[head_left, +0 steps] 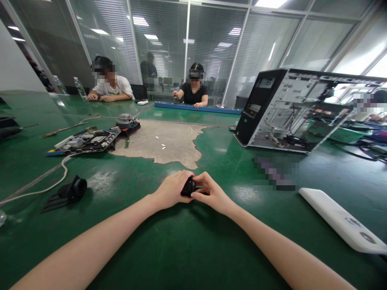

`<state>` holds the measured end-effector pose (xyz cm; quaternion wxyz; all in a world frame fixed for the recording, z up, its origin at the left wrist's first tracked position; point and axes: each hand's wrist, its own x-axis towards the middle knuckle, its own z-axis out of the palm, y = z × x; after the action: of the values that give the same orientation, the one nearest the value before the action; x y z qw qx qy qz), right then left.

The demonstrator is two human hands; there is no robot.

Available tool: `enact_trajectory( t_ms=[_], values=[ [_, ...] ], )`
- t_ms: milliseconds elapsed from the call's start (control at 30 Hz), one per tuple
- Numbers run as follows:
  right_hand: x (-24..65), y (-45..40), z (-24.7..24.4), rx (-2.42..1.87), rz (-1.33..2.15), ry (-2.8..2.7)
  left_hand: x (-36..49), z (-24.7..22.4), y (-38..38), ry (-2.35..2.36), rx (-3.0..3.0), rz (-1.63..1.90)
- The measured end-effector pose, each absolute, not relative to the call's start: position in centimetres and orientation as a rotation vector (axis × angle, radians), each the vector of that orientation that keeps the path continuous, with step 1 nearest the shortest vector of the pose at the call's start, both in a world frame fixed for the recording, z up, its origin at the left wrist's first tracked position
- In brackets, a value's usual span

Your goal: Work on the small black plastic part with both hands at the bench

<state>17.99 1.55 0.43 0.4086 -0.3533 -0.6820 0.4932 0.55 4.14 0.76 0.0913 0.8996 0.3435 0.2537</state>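
Note:
Between my hands is a small black object (188, 187) with a boxy shape; its exact kind is not clear. My left hand (171, 190) wraps around it from the left, fingers over its top. From the right, my right hand (214, 194) is closed at its right end, thumb and fingertips touching it, and a thin dark piece shows between the fingers. Both hands are low over the green table (169, 249). Left of them lies a black plastic part (75, 189) with a round collar and flat slats.
A circuit board (87, 140) and a fan-like part (127, 121) lie beside a worn brown patch (169, 139). An open computer case (272, 112) stands right, with a white power bank-like slab (338, 219) nearer. Two people (111, 86) sit across the table.

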Motion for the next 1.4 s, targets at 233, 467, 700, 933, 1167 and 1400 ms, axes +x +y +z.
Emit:
enact_trajectory(
  t_ms=[233,467,700,933,1167,1400],
  values=[
    [17.81,1.58,0.38,-0.954,1.232,-1.667,0.63,0.76,4.07,1.016,2.694,0.781],
    [17.92,1.49,0.53,-0.937,1.261,-1.723,0.64,0.79,4.02,1.023,2.706,0.776],
    [18.05,1.48,0.43,-0.92,1.264,-1.716,0.53,0.73,4.02,1.016,2.717,0.775],
    [17.88,1.98,0.33,-1.018,1.208,-1.705,0.53,0.69,4.14,1.0,2.727,0.772],
    [18.29,1.84,0.65,-0.9,1.316,-1.764,0.39,0.97,3.95,0.998,2.713,0.741],
    [17.75,1.84,0.06,-0.935,1.278,-1.676,0.44,0.92,3.97,0.992,2.704,0.769]
  ],
)
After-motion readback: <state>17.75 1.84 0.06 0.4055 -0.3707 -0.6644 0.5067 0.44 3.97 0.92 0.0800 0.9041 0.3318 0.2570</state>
